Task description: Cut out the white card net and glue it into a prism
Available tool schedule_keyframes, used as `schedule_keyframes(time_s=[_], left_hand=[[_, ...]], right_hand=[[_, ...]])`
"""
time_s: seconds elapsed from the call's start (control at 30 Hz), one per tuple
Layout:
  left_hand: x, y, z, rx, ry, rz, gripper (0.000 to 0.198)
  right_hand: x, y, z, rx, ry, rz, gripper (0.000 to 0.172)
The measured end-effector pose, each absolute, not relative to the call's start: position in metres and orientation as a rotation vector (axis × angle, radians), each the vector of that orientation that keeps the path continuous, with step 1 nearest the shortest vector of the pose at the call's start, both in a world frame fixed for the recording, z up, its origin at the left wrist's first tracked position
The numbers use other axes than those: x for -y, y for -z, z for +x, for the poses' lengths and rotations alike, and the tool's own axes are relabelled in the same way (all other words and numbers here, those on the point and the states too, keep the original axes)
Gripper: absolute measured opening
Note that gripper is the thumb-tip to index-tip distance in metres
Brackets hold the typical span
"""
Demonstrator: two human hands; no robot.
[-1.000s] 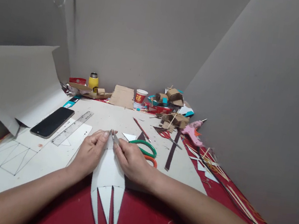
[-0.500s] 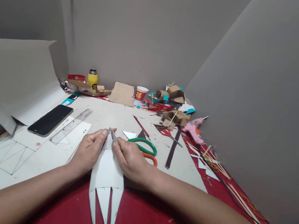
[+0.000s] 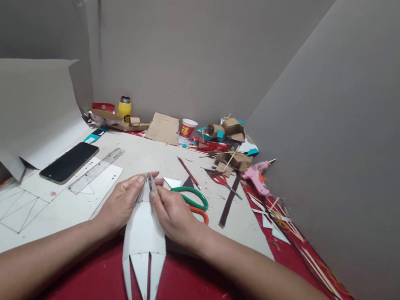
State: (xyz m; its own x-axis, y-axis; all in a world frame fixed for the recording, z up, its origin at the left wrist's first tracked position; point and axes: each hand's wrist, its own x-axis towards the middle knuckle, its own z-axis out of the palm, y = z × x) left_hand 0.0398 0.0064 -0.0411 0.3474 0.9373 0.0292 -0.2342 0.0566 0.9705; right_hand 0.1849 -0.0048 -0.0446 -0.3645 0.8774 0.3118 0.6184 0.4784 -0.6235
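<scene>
Between my hands is a white paper cutout (image 3: 147, 227), curved lengthwise, with pencil lines across it and several long pointed flaps at the near end. My left hand (image 3: 122, 201) pinches its far left edge, where the flaps draw together into a tip. My right hand (image 3: 173, 213) grips the far right flap between thumb and fingers. The near flaps hang over the red cloth, with narrow gaps between them. Just beyond my right hand lie scissors with green and orange handles (image 3: 193, 196); their blades are hidden.
Left lie a phone (image 3: 69, 162), a clear ruler (image 3: 96, 170) and a large folded white sheet (image 3: 21, 113). A red pencil (image 3: 189, 172), red-handled scissors (image 3: 222, 179) and a pink glue gun (image 3: 257, 176) lie right. A paper cup (image 3: 187, 129), yellow bottle (image 3: 124, 107) and cardboard pieces (image 3: 163, 128) stand at the back.
Both hands keep hold of the paper cutout. The left fingertips and the far flaps have shifted slightly, and more fingers show behind the tip. The whole view has moved a little.
</scene>
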Motion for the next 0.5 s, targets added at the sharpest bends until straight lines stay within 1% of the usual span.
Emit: schedule_keyframes(time_s=[0.1, 0.33, 0.5], left_hand=[[-0.0056, 0.0441, 0.0401, -0.770, -1.055, 1.179, 0.036], [-0.0010, 0.0437, 0.0421, -0.737, -1.113, 1.132, 0.027], [-0.0003, 0.0471, 0.0423, -0.706, -1.109, 1.142, 0.030]], right_hand=[[0.0054, 0.0442, 0.1835, 2.116, -0.554, -1.229, 0.025], [0.0064, 0.0436, 0.1836, 2.139, -0.558, -1.214, 0.026], [0.0057, 0.0465, 0.1838, 2.151, -0.537, -1.203, 0.025]])
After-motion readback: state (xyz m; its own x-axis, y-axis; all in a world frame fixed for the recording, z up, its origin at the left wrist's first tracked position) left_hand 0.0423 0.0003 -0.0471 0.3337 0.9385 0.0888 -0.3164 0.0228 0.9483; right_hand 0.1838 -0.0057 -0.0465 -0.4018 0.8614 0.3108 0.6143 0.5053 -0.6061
